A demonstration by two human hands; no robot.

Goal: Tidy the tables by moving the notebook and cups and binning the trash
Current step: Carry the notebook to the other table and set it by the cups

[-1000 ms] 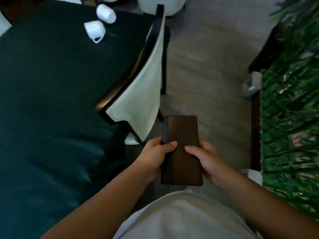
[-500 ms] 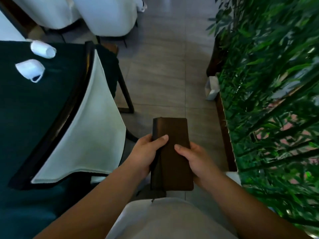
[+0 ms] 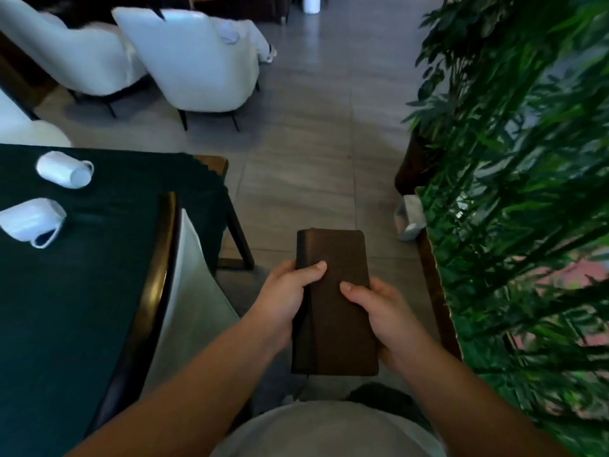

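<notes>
A closed brown notebook [image 3: 336, 275] is held in front of my body above the floor. My left hand [image 3: 286, 291] grips its spine side with the thumb on the cover. My right hand [image 3: 379, 311] grips the opposite edge, thumb on top. Two white cups lie on their sides on the dark green table [image 3: 66, 308] at the left: one cup [image 3: 64, 169] farther away, the other cup [image 3: 31, 222] nearer the left edge. Both cups are well out of reach of my hands.
A dark-framed chair with a white back [image 3: 188, 285] stands against the table's right side. Two white armchairs [image 3: 194, 61] stand ahead. A hedge of green plants [image 3: 527, 192] lines the right, with a small white object [image 3: 410, 216] at its base. Grey tiled floor [image 3: 313, 143] runs between.
The view has swung right and lifted, so the table and cups slid to the left and the armchairs came into sight. Both hands keep the same hold on the notebook.
</notes>
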